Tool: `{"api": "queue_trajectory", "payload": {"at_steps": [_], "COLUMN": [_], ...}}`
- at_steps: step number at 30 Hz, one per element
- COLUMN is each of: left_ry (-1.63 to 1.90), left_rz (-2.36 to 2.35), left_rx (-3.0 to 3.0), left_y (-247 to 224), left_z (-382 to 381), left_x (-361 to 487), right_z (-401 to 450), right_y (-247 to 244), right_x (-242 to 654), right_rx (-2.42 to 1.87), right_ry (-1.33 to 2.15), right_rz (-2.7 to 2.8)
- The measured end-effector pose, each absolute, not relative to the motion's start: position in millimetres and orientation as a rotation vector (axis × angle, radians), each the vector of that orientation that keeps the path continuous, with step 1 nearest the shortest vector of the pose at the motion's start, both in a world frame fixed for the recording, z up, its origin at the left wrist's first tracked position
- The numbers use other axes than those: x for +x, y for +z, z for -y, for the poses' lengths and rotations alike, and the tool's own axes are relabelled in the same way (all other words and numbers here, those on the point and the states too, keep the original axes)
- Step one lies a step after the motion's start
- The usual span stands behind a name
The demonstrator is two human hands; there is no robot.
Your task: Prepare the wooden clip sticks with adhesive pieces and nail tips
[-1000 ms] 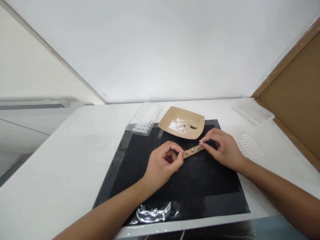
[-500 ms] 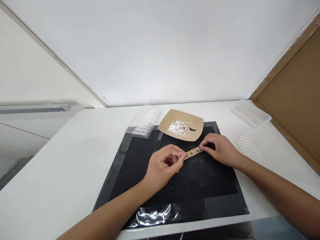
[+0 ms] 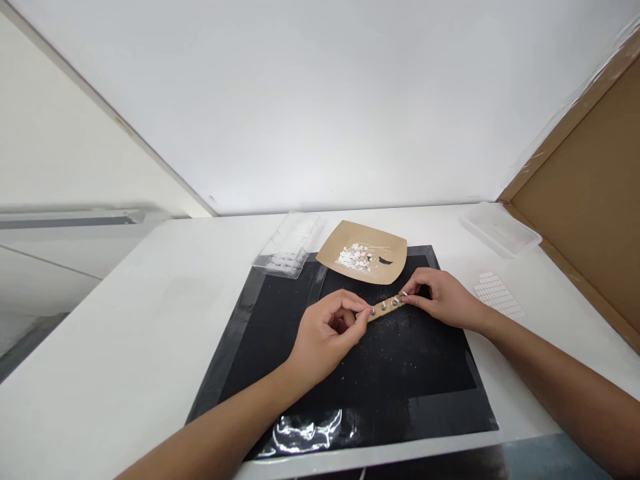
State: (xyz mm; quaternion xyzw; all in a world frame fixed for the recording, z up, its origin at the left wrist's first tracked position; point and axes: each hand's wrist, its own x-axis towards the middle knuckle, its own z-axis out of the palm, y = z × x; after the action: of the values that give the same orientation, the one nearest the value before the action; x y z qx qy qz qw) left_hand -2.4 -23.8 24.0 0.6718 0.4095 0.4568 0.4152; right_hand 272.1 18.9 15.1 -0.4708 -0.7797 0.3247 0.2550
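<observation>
One black mat [image 3: 350,373] | white table [image 3: 125,347] | white wall [image 3: 320,100] | cardboard panel [image 3: 590,193]

— What is the person wearing on the arms?

— Nothing is covering them: both forearms are showing bare from the lower edge of the frame up to the wrists, with no sleeve reaching into view.

— Anything on the hands?

— The left hand [image 3: 325,333], near the middle of the frame, and the right hand [image 3: 443,300], just right of centre, are both going without gloves. No ring, watch or band is showing on either wrist, and the fingernails are looking short and plain.
</observation>
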Motion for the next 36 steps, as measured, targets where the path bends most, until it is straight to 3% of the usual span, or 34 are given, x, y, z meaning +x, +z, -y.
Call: {"api": "queue_trajectory", "payload": {"at_steps": [11,17,23,36], "left_ry": [1.301,1.419,1.421,1.234], "left_rz": [-1.037,-1.291,-1.624,-1.479], "left_rx": [2.126,2.069,1.968,2.370], "left_y": [24,20,22,23], "left_z": [11,-13,-36,-45], "left_x": [-9,-22,-30,-35], "right_z": [-22,-22,-21,-21], "right_y": [15,13,12,12], "right_x": [276,275,274,273], "right_rx": [-1.248,-1.265,-1.272,-1.271], "right_ry": [0.895,0.896,0.868,0.851], "right_rz": [2.172,2.174,2.186,2.196]}}
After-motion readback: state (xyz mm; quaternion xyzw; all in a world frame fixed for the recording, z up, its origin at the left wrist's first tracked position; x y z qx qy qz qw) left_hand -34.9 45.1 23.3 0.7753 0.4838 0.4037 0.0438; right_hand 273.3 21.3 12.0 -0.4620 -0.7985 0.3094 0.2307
